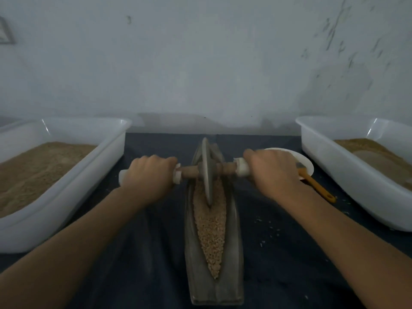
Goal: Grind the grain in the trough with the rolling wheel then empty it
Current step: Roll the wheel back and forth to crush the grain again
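Note:
A long grey boat-shaped trough (234, 253) lies on the dark cloth, running away from me. Tan grain (210, 228) fills its groove. A grey disc-shaped rolling wheel (207, 172) stands upright in the far half of the groove, its rim in the grain. A wooden axle (189, 171) runs through the wheel and ends in white wrapped handles. My left hand (148, 175) grips the left handle. My right hand (273, 172) grips the right handle. Both arms reach forward on either side of the trough.
A white tub (66, 197) of tan ground grain stands at the left; another white tub (347, 175) with grain stands at the right. Behind my right hand are a white plate (305, 162) and an orange-handled brush (316, 186). Stray grains lie on the cloth at the right. A pale wall rises behind.

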Action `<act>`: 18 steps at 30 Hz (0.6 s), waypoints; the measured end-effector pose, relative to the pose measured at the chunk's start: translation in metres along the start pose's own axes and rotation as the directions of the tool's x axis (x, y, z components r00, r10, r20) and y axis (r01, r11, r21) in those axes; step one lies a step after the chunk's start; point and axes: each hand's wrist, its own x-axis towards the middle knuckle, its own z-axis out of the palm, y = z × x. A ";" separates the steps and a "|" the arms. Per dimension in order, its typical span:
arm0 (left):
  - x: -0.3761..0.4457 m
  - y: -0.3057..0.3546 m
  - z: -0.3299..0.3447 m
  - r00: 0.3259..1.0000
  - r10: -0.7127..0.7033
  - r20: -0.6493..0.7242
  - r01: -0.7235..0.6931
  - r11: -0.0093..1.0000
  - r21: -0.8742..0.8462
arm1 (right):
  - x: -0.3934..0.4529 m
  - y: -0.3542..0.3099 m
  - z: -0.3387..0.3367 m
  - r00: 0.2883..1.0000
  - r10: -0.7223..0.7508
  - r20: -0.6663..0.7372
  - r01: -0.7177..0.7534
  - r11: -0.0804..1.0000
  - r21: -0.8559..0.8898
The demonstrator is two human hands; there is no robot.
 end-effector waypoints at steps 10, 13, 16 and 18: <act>-0.043 0.005 -0.030 0.979 0.029 0.202 -0.032 0.999 0.010 | -0.034 -0.006 -0.041 0.981 -0.120 0.150 0.106 0.989 0.099; -0.073 0.011 -0.059 0.964 0.060 0.259 -0.058 0.998 -0.018 | -0.070 -0.007 -0.067 0.978 -0.192 0.088 0.179 0.975 0.134; -0.081 0.014 -0.071 0.958 0.072 0.277 -0.071 0.997 -0.012 | -0.082 -0.005 -0.072 0.986 -0.163 -0.014 0.164 0.977 0.135; -0.073 0.016 -0.067 0.960 0.056 0.274 -0.060 0.998 0.005 | -0.077 -0.007 -0.061 0.988 -0.155 -0.008 0.154 0.977 0.149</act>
